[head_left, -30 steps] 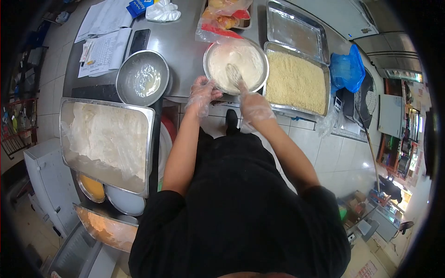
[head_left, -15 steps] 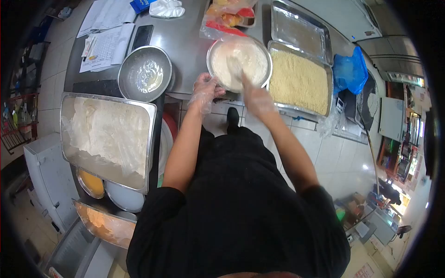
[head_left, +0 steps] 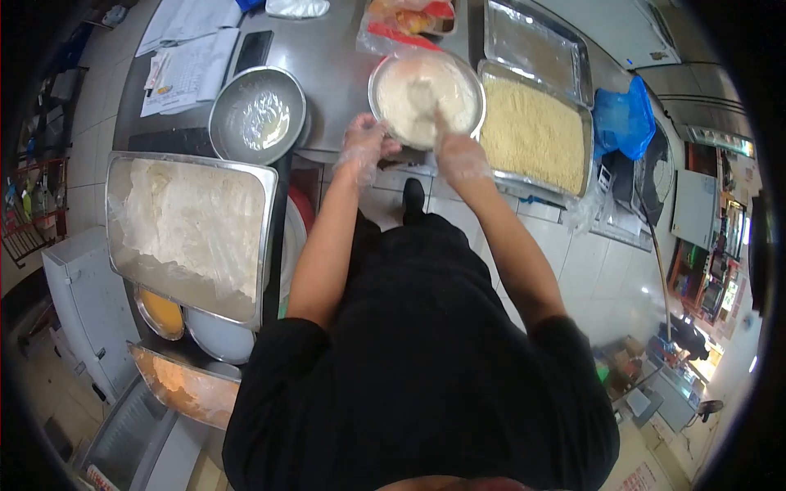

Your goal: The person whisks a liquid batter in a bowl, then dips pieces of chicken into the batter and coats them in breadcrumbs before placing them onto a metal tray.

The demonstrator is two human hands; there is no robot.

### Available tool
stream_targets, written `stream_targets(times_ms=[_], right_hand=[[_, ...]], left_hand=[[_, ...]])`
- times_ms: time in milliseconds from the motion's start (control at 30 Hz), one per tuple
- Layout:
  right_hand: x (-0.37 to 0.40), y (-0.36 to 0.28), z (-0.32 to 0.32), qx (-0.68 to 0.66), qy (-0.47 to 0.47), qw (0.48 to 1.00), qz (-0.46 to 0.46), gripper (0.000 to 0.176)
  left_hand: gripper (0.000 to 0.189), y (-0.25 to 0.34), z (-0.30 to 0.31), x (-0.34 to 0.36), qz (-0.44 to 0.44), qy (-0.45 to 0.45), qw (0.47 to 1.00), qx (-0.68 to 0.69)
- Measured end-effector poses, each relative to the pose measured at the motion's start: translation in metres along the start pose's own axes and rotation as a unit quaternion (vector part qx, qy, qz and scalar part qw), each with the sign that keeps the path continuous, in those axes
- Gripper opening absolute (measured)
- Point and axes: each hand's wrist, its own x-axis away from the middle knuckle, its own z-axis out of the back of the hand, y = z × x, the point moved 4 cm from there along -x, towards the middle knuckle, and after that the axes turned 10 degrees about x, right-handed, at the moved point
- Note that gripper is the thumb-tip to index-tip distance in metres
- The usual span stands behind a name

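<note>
A round metal bowl point(head_left: 478, 123) at the table's front edge holds a pale, floury mixture point(head_left: 401, 87). My right hand point(head_left: 463, 157), in a clear plastic glove, is closed around the handle of a stirring tool point(head_left: 424, 95). Its head sits in the mixture, too blurred for me to name its kind. My left hand point(head_left: 366, 144), gloved the same way, is at the bowl's lower left rim with its fingers curled against it.
Right of the bowl stands a metal tray point(head_left: 588, 155) of yellowish crumbs, with another metal tray point(head_left: 536, 47) behind. An oily metal bowl point(head_left: 260, 123), papers point(head_left: 192, 74) and a phone point(head_left: 253, 51) lie left. A flour-dusted tray point(head_left: 268, 221) stands nearer, at left.
The stirring tool has moved within the mixture, its head now farther back. My right hand has shifted slightly. My left hand stays at the rim.
</note>
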Motion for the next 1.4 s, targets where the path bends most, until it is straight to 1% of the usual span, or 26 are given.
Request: stream_targets(times_ms=[33,67,133,167,200,267,300,333,400,467,533,667,700,733,800,833,867,933,1000,1067,1133,1200,1233,1267,1333,1400], right_hand=[[-0.003,0.002,-0.001,-0.042,-0.001,0.998,-0.055,0.068],[0.004,-0.001,0.001,-0.042,0.003,0.998,-0.056,0.068],[0.022,-0.01,0.016,0.023,-0.135,0.991,-0.003,0.069],[0.012,-0.007,0.002,-0.002,-0.091,0.996,0.01,0.07],[0.006,-0.005,-0.003,-0.005,-0.098,0.995,0.007,0.07],[-0.005,-0.001,0.003,-0.049,0.001,0.998,-0.047,0.067],[0.003,-0.007,0.009,-0.037,-0.055,0.996,-0.057,0.066],[-0.003,-0.008,0.01,-0.036,-0.047,0.997,-0.056,0.066],[-0.004,-0.014,-0.002,0.004,-0.107,0.994,0.015,0.066],[-0.006,-0.009,-0.001,-0.035,-0.084,0.996,-0.001,0.066],[-0.007,-0.008,0.001,-0.065,-0.063,0.993,-0.076,0.064],[-0.02,-0.01,-0.003,-0.07,-0.101,0.992,-0.019,0.065],[-0.021,-0.009,0.002,-0.052,0.005,0.998,-0.036,0.063],[-0.013,-0.012,-0.001,-0.054,0.001,0.998,-0.035,0.063],[-0.003,-0.015,0.003,-0.038,-0.103,0.99,-0.089,0.063],[0.001,-0.022,0.011,-0.006,-0.118,0.993,-0.022,0.062],[-0.006,-0.019,0.004,-0.007,-0.122,0.992,-0.025,0.062],[-0.027,-0.014,0.002,-0.042,-0.038,0.998,-0.029,0.061],[-0.013,-0.018,0.012,-0.018,-0.013,0.999,-0.034,0.068],[-0.002,-0.02,0.017,-0.028,-0.095,0.994,-0.041,0.068],[-0.012,-0.013,0.007,-0.031,-0.111,0.993,-0.011,0.069],[-0.023,0.0,0.001,-0.04,0.05,0.998,-0.023,0.066],[-0.022,0.005,-0.004,-0.062,-0.025,0.994,-0.086,0.066],[-0.02,0.005,-0.001,-0.059,-0.018,0.995,-0.082,0.066],[-0.003,-0.001,0.007,0.0,-0.099,0.994,-0.034,0.074],[-0.011,0.009,-0.007,-0.053,-0.101,0.993,-0.017,0.075]], left_hand=[[0.028,0.001,0.002,-0.001,0.01,-0.017,1.0,-0.01],[0.028,0.003,0.001,0.001,0.006,-0.019,1.0,-0.012],[0.03,0.002,-0.002,0.001,0.022,0.012,1.0,0.002],[0.03,0.003,-0.002,-0.003,0.023,0.012,1.0,0.003],[0.031,0.003,-0.001,-0.003,0.022,0.007,1.0,-0.003],[0.032,-0.005,0.005,0.002,0.023,0.006,1.0,-0.007],[0.04,-0.005,0.006,0.003,0.026,-0.005,1.0,-0.006],[0.049,0.002,0.003,-0.002,0.022,-0.02,1.0,-0.001],[0.047,0.002,0.001,-0.003,0.028,-0.01,0.999,-0.013],[0.032,0.002,0.001,-0.002,-0.002,-0.019,1.0,-0.014],[0.031,-0.003,0.004,0.001,0.01,-0.013,1.0,-0.004],[0.028,0.003,-0.001,0.001,0.019,0.003,1.0,-0.001],[0.029,0.002,0.0,-0.002,0.008,0.004,1.0,-0.002],[0.029,-0.002,0.004,0.001,0.011,0.007,1.0,-0.003],[0.03,0.0,0.004,-0.007,0.025,-0.015,1.0,-0.002],[0.031,-0.003,0.004,-0.01,0.015,-0.004,1.0,0.003],[0.031,-0.007,0.006,-0.013,0.02,-0.005,1.0,0.002],[0.033,-0.006,0.005,-0.014,0.007,-0.012,1.0,0.007],[0.033,-0.004,0.004,-0.002,0.016,0.001,1.0,0.01],[0.034,0.004,0.0,-0.008,0.015,0.011,1.0,0.021],[0.035,-0.003,0.002,-0.01,0.02,0.002,1.0,0.015],[0.036,-0.009,0.007,-0.007,0.017,0.007,1.0,0.01],[0.036,-0.011,0.008,-0.009,0.022,-0.005,1.0,0.017],[0.037,-0.009,0.007,-0.016,0.022,-0.017,0.999,0.026],[0.034,-0.002,0.003,-0.011,0.028,-0.003,0.999,0.02],[0.032,-0.003,0.003,-0.008,0.012,-0.013,1.0,0.018]])
